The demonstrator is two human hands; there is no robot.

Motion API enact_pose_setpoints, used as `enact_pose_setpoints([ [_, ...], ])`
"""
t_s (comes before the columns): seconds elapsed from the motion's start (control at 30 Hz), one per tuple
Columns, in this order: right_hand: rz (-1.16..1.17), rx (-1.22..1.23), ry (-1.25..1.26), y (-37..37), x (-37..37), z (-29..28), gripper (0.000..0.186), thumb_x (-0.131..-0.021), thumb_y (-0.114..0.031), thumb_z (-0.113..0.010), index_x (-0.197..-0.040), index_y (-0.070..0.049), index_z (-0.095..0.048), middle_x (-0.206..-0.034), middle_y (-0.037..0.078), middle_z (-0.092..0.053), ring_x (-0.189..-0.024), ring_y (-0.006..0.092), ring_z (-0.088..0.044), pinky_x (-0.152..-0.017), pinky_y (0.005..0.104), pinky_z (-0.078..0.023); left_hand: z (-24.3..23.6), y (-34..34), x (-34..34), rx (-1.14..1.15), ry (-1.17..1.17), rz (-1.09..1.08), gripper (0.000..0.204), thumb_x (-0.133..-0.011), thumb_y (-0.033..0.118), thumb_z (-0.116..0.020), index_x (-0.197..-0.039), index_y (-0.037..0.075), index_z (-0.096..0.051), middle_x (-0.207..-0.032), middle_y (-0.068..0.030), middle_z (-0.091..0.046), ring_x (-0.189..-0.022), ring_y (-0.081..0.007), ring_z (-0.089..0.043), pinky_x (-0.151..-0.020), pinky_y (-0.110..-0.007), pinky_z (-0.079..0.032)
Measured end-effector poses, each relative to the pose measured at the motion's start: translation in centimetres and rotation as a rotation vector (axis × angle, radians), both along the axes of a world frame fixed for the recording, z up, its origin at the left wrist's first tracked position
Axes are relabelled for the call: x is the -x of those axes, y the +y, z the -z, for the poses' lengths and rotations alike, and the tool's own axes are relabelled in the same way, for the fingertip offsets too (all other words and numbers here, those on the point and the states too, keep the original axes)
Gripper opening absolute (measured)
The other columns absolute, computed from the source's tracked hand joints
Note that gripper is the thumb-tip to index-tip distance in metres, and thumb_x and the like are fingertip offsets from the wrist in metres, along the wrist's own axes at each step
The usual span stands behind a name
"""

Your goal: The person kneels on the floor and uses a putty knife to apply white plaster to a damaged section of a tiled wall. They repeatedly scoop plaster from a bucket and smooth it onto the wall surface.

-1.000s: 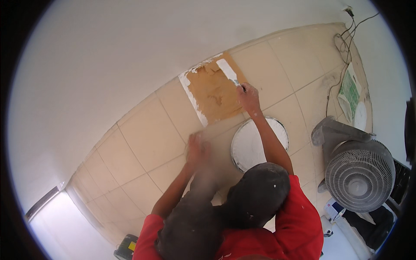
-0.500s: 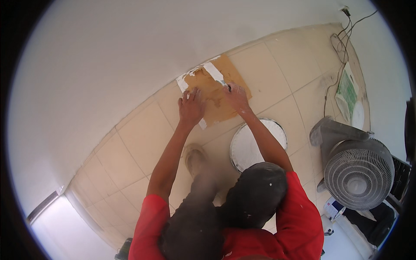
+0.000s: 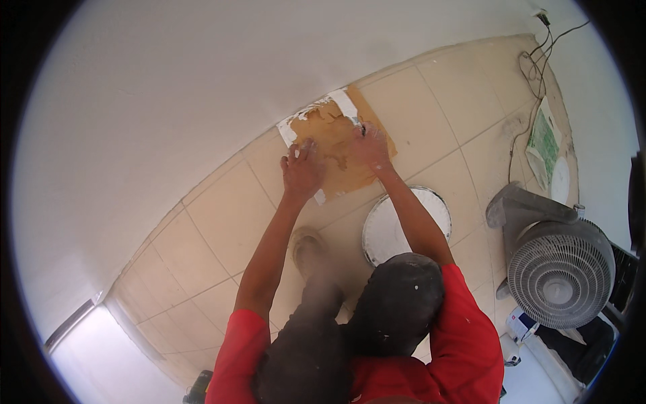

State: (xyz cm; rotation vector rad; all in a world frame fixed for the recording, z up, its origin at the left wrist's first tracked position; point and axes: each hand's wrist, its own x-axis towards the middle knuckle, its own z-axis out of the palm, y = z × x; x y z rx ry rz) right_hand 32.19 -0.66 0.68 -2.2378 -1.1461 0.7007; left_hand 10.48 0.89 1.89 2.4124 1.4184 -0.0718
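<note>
My right hand (image 3: 371,143) is closed around the handle of a putty knife (image 3: 344,104), its blade looking white all over. The blade points away from me, toward the foot of the white wall. Under it lies a brown sheet (image 3: 343,161) on the tiled floor, stained darker in patches and smeared white along the edge by the wall. My left hand (image 3: 304,168) rests on the near left part of this sheet, fingers spread and pointing to the wall. A small white strip (image 3: 319,196) shows beside that hand's wrist.
A round white lid or bucket top (image 3: 406,219) is beneath my right forearm. On the right stand a dusty fan (image 3: 560,279), a green-and-white bag (image 3: 544,143) and a loose dark cable (image 3: 515,145). The white wall (image 3: 202,87) rises along the far left side.
The putty knife has shifted slightly to the right and farther from me over the sheet, with my right hand. My left hand stays on the sheet. The whole view has moved a little.
</note>
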Motion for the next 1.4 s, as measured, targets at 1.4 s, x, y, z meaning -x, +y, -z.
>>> enact_pose_setpoints([
  [1.4,-0.109,-0.312,-0.156,-0.7,0.3,2.5,0.028,-0.093,-0.025,-0.06,-0.089,0.001,-0.067,-0.088,0.026,-0.067,-0.086,0.0468,-0.065,-0.079,0.0558,-0.051,-0.4,0.1,-1.1,-0.002,0.033,0.023,0.071,-0.097,0.047,-0.059,-0.157,0.011,-0.046,-0.166,-0.0044,-0.039,-0.147,-0.0364,-0.036,-0.115,-0.06,-0.029],
])
